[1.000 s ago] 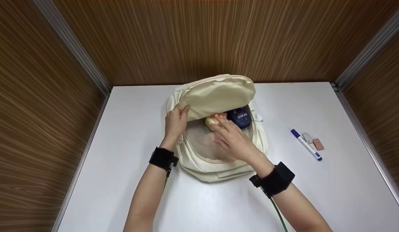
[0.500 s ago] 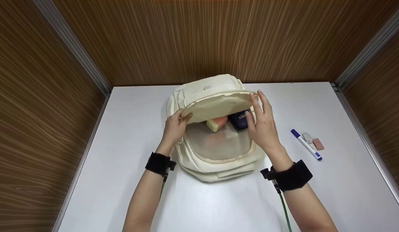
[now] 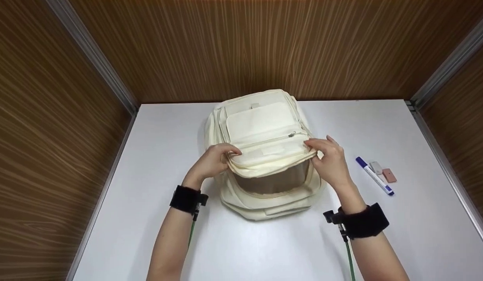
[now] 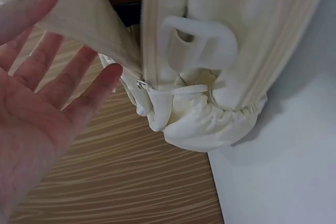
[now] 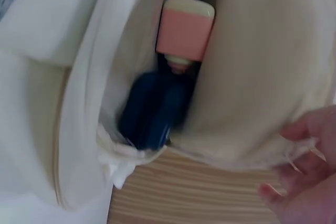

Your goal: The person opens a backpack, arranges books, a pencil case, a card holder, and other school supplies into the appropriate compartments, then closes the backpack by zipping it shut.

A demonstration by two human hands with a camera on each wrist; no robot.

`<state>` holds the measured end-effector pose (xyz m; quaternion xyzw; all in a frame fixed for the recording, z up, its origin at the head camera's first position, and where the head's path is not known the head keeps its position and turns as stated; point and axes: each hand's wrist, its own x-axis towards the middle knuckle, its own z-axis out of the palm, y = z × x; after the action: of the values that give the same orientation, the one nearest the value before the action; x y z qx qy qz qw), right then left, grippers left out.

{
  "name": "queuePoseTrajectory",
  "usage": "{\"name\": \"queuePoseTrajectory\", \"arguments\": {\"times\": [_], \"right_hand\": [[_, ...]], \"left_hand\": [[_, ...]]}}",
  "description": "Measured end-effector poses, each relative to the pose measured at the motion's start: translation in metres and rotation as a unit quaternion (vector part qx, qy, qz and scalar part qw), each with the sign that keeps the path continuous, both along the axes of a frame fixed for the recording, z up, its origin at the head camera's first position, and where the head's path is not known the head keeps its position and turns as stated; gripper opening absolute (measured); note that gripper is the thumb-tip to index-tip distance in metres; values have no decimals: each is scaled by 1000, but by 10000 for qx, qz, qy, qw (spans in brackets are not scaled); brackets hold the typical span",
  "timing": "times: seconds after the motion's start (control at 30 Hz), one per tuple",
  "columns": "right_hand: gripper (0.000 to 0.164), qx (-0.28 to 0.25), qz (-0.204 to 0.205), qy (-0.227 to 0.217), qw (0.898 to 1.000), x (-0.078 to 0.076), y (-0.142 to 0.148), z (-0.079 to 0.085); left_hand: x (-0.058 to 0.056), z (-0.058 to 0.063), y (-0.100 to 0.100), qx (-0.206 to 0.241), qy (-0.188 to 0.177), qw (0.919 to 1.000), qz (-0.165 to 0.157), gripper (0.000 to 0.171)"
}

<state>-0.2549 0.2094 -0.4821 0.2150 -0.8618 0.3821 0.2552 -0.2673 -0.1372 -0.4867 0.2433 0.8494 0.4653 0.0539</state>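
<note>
A cream backpack (image 3: 247, 205) lies on the white table with its main compartment unzipped. My left hand (image 3: 214, 160) pinches the left edge of its front flap (image 3: 264, 123); in the left wrist view the flap passes between thumb and fingers. At the flap's right edge my right hand (image 3: 330, 160) pinches the rim between thumb and fingers. Inside, the right wrist view shows a pink bottle-shaped thing (image 5: 185, 34) with cream ends and a blurred dark blue case (image 5: 152, 109). Both are hidden by the flap in the head view.
Right of the backpack lie a white marker (image 3: 375, 176) with purple ends, a small grey thing (image 3: 376, 168) and a small pinkish block (image 3: 389, 175). Wood-patterned panels (image 3: 241, 50) wall the table at the back and both sides. A white buckle (image 4: 199, 45) sits on the bag's side.
My right hand has left the things inside the bag and taken hold of the flap's right edge. The flap has come down toward me, over the opening.
</note>
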Motion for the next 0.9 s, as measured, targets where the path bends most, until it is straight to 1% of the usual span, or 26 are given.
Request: {"name": "queuePoseTrajectory", "arguments": {"times": [0.07,0.1,0.13,0.2,0.27,0.3,0.33,0.37,0.43,0.5,0.53,0.6,0.7,0.8,0.9], "right_hand": [[37,338,256,-428,9982,3,7,1],[41,526,410,-646,9957,4,11,2],[47,678,586,-868,9922,5,14,2],[56,884,936,-1298,9831,6,19,4],[60,993,1092,-1622,9757,6,22,6],[59,990,1097,-1716,9740,6,22,7],[57,937,1065,-1785,9737,5,22,7],[53,892,1003,-1805,9744,3,21,7],[42,829,815,-1799,9768,-1,17,6],[39,787,710,-1788,9782,-6,13,1],[41,778,676,-1818,9779,-9,11,-2],[47,818,635,-1972,9749,-14,6,-7],[59,828,510,-2286,9686,-22,1,-15],[68,754,313,-2572,9629,-27,-3,-22],[70,778,143,-2734,9587,-30,-5,-29]], "left_hand": [[1,1,0,-191,28,9998,-110,64],[2,1,1,-294,71,9995,-90,66],[3,1,3,-374,145,9992,-34,62],[4,2,8,-526,311,9979,198,54],[6,1,17,-754,570,9944,474,37],[8,0,22,-883,704,9919,581,30],[10,-1,28,-1036,832,9887,690,26],[12,-3,34,-1229,909,9851,785,28],[16,-7,47,-1669,965,9772,892,43],[20,-11,60,-2127,922,9685,912,61],[21,-13,66,-2336,869,9640,923,67],[23,-17,78,-2677,735,9564,904,74],[23,-21,91,-3051,646,9461,873,76],[24,-24,96,-3250,589,9402,836,73],[23,-25,96,-3303,623,9390,729,70]]}}
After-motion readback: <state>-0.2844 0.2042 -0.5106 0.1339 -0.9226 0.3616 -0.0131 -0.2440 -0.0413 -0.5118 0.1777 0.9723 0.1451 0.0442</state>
